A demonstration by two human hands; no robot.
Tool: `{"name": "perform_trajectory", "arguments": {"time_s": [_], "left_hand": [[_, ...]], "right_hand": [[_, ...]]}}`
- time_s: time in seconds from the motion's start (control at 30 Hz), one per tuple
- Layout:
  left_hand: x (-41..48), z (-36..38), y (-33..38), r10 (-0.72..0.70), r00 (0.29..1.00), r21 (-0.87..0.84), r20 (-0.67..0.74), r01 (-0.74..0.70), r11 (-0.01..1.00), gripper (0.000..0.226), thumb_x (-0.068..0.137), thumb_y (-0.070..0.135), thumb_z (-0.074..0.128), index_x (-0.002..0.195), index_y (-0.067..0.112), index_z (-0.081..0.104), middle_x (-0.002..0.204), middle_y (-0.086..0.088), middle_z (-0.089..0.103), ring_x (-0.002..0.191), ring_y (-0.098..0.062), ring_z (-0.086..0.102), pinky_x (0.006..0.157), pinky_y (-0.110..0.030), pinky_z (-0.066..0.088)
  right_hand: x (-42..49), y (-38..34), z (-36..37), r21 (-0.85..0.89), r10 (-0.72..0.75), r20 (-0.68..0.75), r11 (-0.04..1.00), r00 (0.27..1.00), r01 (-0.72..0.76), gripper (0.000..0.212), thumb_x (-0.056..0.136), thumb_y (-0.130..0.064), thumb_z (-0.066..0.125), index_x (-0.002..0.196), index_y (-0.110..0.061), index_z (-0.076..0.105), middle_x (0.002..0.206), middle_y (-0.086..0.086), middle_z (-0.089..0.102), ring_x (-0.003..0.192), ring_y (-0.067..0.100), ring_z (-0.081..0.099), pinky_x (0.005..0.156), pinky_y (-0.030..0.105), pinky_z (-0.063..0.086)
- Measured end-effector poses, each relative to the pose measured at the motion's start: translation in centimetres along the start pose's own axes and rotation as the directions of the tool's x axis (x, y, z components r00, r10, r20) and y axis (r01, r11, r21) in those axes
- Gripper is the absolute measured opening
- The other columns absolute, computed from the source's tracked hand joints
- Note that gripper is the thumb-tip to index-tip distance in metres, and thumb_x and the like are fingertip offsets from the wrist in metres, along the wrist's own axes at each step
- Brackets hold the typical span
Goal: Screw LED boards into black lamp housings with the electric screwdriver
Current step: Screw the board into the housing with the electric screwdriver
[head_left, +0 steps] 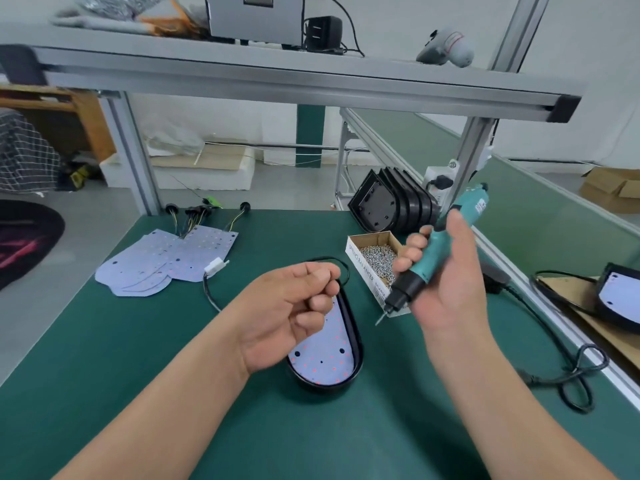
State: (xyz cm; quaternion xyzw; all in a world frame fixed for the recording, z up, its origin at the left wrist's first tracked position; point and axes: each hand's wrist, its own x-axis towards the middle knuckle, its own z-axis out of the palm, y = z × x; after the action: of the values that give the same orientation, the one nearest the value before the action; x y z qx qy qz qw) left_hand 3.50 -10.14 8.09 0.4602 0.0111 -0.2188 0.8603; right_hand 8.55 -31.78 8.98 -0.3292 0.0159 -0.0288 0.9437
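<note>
A black lamp housing (pixel 356 344) lies on the green table with a pale LED board (pixel 327 351) seated inside it. My left hand (pixel 291 310) hovers over the housing's far half with its fingers curled; whether it holds a screw I cannot tell. My right hand (pixel 440 282) grips the teal electric screwdriver (pixel 433 251), held tilted above the table to the right of the housing, its bit pointing down-left beside the box. A cardboard box of screws (pixel 377 258) stands just behind the housing.
Loose LED boards (pixel 162 265) with wires lie at the back left. Stacked empty black housings (pixel 391 202) lean at the back right. A finished lamp (pixel 620 299) sits on cardboard at the right edge. The screwdriver's black cable (pixel 568 375) loops across the right side.
</note>
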Motion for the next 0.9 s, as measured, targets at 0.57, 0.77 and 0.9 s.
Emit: {"name": "perform_trajectory", "arguments": {"time_s": [0.57, 0.77, 0.9], "left_hand": [[-1.0, -3.0, -2.4, 0.130, 0.990, 0.282, -0.062, -0.108, 0.953, 0.015, 0.098, 0.006, 0.071, 0.102, 0.013, 0.084, 0.095, -0.014, 0.078, 0.059, -0.009, 0.047, 0.048, -0.017, 0.033], [-1.1, -2.8, -2.5, 0.180, 0.981, 0.306, -0.071, -0.151, 0.940, 0.018, 0.100, 0.006, 0.069, 0.102, 0.016, 0.084, 0.088, -0.009, 0.075, 0.057, -0.009, 0.045, 0.048, -0.017, 0.032], [-1.2, -2.9, -2.6, 0.179, 0.982, 0.327, -0.062, -0.149, 0.933, 0.019, 0.102, 0.006, 0.067, 0.103, 0.015, 0.084, 0.087, -0.008, 0.074, 0.057, -0.010, 0.044, 0.049, -0.017, 0.035]], "right_hand": [[0.1, 4.4, 3.4, 0.185, -0.143, -0.023, 0.972, 0.989, 0.145, 0.035, 0.093, -0.047, 0.077, 0.084, -0.019, 0.057, 0.071, -0.003, 0.050, 0.056, 0.013, 0.049, 0.053, 0.027, 0.047], [-0.4, 4.7, 3.3, 0.146, -0.167, 0.057, 0.977, 0.984, 0.157, 0.034, 0.095, -0.048, 0.071, 0.081, -0.020, 0.060, 0.070, -0.002, 0.050, 0.055, 0.013, 0.050, 0.052, 0.026, 0.046], [-0.4, 4.8, 3.2, 0.141, -0.166, 0.066, 0.978, 0.984, 0.156, 0.035, 0.095, -0.049, 0.071, 0.080, -0.020, 0.060, 0.070, -0.002, 0.050, 0.055, 0.012, 0.050, 0.052, 0.026, 0.045]]}}
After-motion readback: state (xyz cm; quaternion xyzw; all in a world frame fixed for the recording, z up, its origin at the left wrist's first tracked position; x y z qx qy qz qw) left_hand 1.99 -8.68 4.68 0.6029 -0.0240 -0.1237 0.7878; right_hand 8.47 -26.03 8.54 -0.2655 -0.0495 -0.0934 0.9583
